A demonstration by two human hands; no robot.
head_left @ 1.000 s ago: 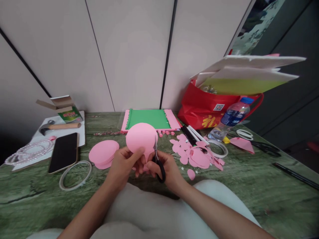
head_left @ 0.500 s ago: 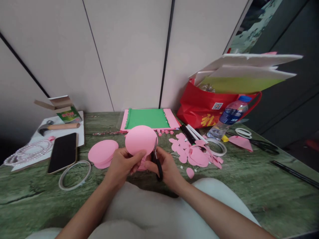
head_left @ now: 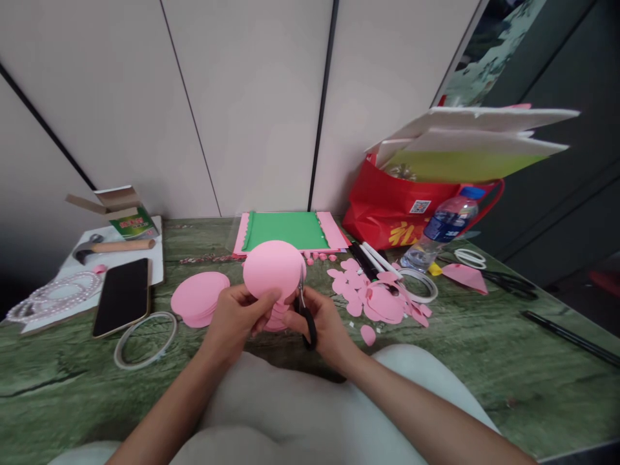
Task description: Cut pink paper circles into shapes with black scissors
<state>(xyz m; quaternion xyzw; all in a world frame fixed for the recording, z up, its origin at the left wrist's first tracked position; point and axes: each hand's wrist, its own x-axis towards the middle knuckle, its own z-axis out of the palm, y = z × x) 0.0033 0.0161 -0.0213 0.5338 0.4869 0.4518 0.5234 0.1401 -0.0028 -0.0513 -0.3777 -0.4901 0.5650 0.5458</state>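
My left hand (head_left: 242, 320) pinches the lower edge of a round pink paper piece (head_left: 272, 266), holding it upright above the table. My right hand (head_left: 327, 326) is closed around the black handles of a pair of scissors (head_left: 308, 320). The blades point up along the right edge of the paper. More pink paper lies just below and behind the held circle, partly hidden by my hands. A stack of pink paper circles (head_left: 199, 297) sits left of my left hand. Pink paper scraps (head_left: 385, 303) are heaped right of my right hand.
A green sheet (head_left: 285, 230) on pink paper lies near the wall. Rightward are a tape roll (head_left: 427, 296), a water bottle (head_left: 443, 226), a red bag (head_left: 372, 206) and a black pen (head_left: 566, 336). Leftward are a phone (head_left: 122, 297), a hammer (head_left: 121, 246), another tape roll (head_left: 119, 352) and bead strings (head_left: 48, 297).
The pink circle has lifted very slightly between my hands. Both hands keep their grips, and the scissors stay at the paper's right edge. The view has shifted a little.
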